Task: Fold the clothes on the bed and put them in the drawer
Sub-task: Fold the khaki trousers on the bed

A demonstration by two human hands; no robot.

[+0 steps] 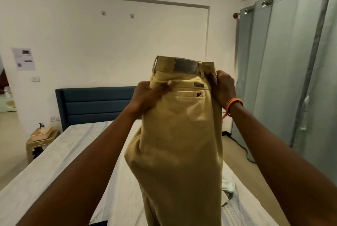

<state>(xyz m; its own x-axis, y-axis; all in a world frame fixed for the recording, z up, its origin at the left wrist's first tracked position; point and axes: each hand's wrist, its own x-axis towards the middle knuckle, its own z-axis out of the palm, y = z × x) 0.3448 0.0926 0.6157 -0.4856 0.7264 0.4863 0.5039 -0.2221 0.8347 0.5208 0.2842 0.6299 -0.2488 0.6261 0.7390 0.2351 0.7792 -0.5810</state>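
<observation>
Trousers, one khaki pair, hang in the centre of the frame with their long axis running top to bottom: waistband up, legs dropping out of the lower edge. You hold them up above the bed, folded lengthwise, back side facing you, with one leather patch on the waistband and one back pocket showing. Your left hand grips the left edge just under the waistband, thumb laid across the front of the cloth. Your right hand pinches the right edge at the waistband, fingers curled round the fabric; one orange band circles that wrist. Both of your arms reach in from the lower corners. At lower right of the frame, on the sheet, lies one small pale garment, partly hidden by the trousers; what it is you cannot tell. One dark blue headboard stands left of centre behind the bed. One beige stool at middle left carries one tray. Grey-green curtains fill the right side. Two small hooks sit on the wall at upper centre, and one printed sheet is stuck at middle left
</observation>
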